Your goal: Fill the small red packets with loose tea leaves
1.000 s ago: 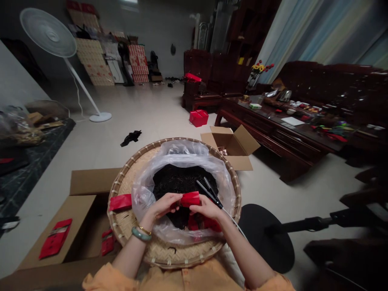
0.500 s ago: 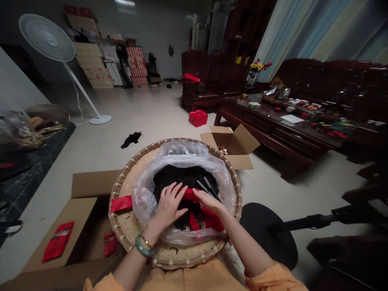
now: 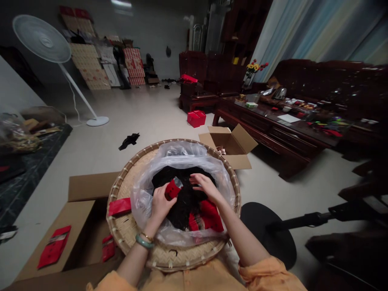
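Observation:
My left hand (image 3: 158,207) is shut on a small red foil packet (image 3: 173,189), its open top showing silver, above a heap of dark loose tea leaves (image 3: 184,206). My right hand (image 3: 206,188) hangs open just over the far side of the heap, holding nothing. The leaves lie inside a clear plastic bag (image 3: 182,158) on a round woven bamboo tray (image 3: 157,258). Red packets (image 3: 206,216) lie in the bag at the near right. Another red packet (image 3: 120,206) rests on the tray at the left. The black scissors are hidden.
An open cardboard box (image 3: 81,190) on the left holds red packets (image 3: 54,246). A smaller open box (image 3: 230,145) stands beyond the tray. A round black stand base (image 3: 266,234) sits to the right, and a dark wooden table (image 3: 273,121) with assorted items stands farther back.
The red packet has left my right hand and is now held up in my left hand alone. My right hand has moved away to the far side of the leaves. The scissors no longer show.

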`<action>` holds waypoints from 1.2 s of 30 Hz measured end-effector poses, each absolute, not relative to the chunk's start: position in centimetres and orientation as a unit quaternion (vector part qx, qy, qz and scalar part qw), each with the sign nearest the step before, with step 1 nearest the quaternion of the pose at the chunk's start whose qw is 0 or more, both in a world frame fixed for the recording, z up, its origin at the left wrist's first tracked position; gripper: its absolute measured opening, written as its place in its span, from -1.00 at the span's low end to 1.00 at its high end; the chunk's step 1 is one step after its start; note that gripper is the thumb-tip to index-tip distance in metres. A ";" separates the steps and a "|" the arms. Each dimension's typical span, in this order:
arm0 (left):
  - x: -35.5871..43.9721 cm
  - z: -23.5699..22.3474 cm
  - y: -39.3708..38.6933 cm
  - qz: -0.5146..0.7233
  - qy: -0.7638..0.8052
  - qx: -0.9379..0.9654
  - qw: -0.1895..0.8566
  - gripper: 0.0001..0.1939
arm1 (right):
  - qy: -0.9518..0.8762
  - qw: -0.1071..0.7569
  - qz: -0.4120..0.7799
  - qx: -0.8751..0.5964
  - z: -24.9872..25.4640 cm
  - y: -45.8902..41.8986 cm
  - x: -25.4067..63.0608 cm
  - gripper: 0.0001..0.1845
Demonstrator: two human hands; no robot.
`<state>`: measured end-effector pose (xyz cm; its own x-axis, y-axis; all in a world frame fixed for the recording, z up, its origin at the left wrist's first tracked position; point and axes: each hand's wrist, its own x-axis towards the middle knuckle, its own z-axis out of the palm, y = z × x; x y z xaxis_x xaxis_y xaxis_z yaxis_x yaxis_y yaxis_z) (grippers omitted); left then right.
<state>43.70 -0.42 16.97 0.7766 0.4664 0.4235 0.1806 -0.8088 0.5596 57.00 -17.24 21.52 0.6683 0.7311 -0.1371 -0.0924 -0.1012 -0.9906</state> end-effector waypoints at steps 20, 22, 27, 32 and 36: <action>42.6 17.4 -0.5 0.308 0.287 0.835 0.353 -0.35 | -0.366 0.166 0.085 -0.912 17.2 -14.7 52.1 -0.35; 42.6 17.3 -0.5 0.309 0.283 0.836 0.354 -0.35 | -0.357 0.208 0.084 -0.907 17.1 -14.7 52.4 -0.42; 42.6 17.5 -0.5 0.312 0.274 0.838 0.354 -0.36 | -0.325 0.400 0.100 -0.851 17.1 -14.4 54.0 -0.50; 42.6 17.7 -0.6 0.313 0.277 0.835 0.358 -0.38 | -0.190 0.651 0.234 -0.697 17.6 -13.7 55.0 -0.47; 42.6 17.5 -0.5 0.321 0.264 0.837 0.356 -0.41 | -0.064 0.754 0.407 -0.512 18.2 -13.8 54.9 -0.59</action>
<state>42.57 -0.50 17.54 0.6541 0.6709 0.3493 0.2135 -0.6067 0.7657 54.94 -13.75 18.16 0.6604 0.6788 -0.3211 -0.5483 0.1437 -0.8239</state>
